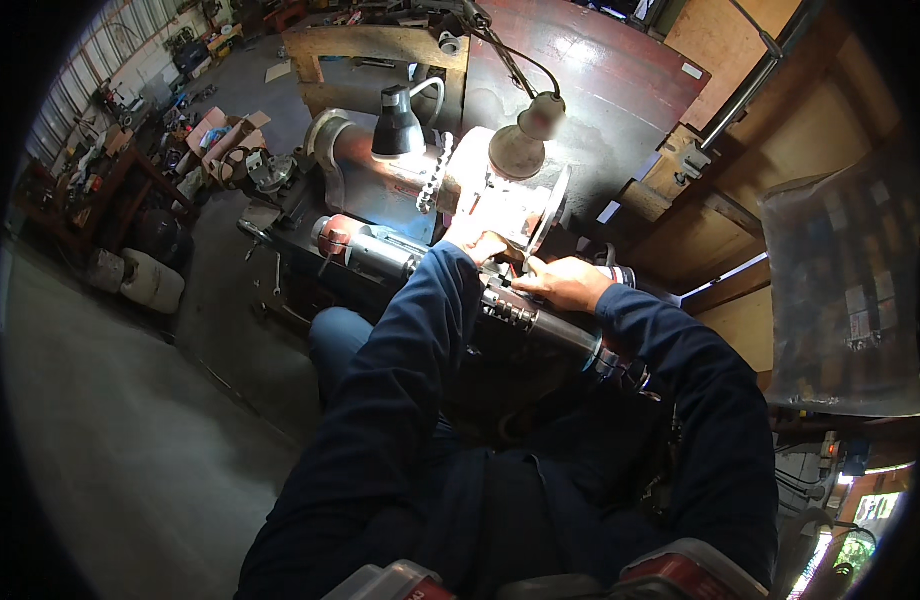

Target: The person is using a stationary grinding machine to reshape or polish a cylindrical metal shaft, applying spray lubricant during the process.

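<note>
Both hands are gripping: left hand (pixel 477 243), right hand (pixel 563 283), I'm clasping steel shaft (pixel 540 322), judging it heavy, stiff, slippery

Open brown cardboard boxes (pixel 225 135) sit on the floor at upper left. A small white rectangular label (pixel 691 71) is stuck on the dark red-brown panel's (pixel 620 90) right edge.

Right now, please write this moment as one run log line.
left hand: on lit workpiece | right hand: resting on metal cylinder | lamps: on | grip: unclear
</note>
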{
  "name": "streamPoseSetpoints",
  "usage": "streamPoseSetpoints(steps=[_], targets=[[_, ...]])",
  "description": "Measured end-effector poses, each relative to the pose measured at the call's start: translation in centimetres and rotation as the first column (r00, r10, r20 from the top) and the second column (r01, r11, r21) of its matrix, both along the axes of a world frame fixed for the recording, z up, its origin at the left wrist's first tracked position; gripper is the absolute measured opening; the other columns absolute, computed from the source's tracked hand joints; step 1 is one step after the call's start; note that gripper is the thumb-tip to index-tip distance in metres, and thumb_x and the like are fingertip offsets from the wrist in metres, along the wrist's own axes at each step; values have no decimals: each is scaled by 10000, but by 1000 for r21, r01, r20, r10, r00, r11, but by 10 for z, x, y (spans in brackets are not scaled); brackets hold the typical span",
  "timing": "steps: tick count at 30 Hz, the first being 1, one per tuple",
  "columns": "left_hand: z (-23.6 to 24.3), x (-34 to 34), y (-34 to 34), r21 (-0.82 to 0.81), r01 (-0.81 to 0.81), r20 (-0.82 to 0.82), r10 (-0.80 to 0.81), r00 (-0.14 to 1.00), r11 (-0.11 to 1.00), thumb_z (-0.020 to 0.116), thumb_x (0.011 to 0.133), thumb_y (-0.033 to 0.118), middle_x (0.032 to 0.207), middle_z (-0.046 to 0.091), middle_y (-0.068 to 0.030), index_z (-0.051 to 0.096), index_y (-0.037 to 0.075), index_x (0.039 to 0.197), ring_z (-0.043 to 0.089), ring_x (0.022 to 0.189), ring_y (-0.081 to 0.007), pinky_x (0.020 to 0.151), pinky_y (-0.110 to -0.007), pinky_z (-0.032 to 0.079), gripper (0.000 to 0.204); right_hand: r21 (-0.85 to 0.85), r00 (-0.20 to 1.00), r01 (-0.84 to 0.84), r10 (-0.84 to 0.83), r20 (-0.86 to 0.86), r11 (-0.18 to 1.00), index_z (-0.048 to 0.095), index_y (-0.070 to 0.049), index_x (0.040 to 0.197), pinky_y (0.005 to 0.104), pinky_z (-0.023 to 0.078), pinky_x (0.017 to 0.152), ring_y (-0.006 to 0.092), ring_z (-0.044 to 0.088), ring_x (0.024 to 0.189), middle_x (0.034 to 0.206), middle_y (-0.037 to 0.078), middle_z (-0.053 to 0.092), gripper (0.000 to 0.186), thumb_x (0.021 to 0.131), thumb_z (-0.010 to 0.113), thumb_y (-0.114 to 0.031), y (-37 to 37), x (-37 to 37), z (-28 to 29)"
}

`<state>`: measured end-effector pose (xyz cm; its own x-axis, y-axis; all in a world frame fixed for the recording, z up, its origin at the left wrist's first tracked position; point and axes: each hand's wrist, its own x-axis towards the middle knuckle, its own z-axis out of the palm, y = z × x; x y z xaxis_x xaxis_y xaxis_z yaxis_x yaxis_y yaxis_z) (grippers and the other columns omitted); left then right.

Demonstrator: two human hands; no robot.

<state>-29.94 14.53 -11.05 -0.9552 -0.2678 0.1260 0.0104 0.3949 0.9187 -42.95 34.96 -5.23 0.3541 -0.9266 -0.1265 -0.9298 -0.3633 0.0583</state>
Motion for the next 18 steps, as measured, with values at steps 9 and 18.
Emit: streamPoseSetpoints(steps=[9, 18], targets=[[-17, -3, -5, 132, 0, 19, -2, 1000, 991, 648, 865, 19, 933, 686, -72, 647, 4, 1092, 631, 833, -134, 755, -263, 527, 228, -19, 1000, -6, 6, -1, 1000, 512, -178, 1324, 322, 567, 658, 234, 676, 752, 1164, 220, 560, 536, 802, 597, -92, 0, 0, -1], [-41, -17, -10, 160, -54, 83, 41, 996, 986, 643, 858, 3, 933, 689, -74, 647, 12, 1097, 641, 863, -138, 765, -275, 536, 240, 60, 996, 86, -88, 27, 995, 516, -197, 1327, 352, 568, 663, 272, 677, 756, 1146, 216, 561, 560, 787, 617, -88, -3, 11, 15]])
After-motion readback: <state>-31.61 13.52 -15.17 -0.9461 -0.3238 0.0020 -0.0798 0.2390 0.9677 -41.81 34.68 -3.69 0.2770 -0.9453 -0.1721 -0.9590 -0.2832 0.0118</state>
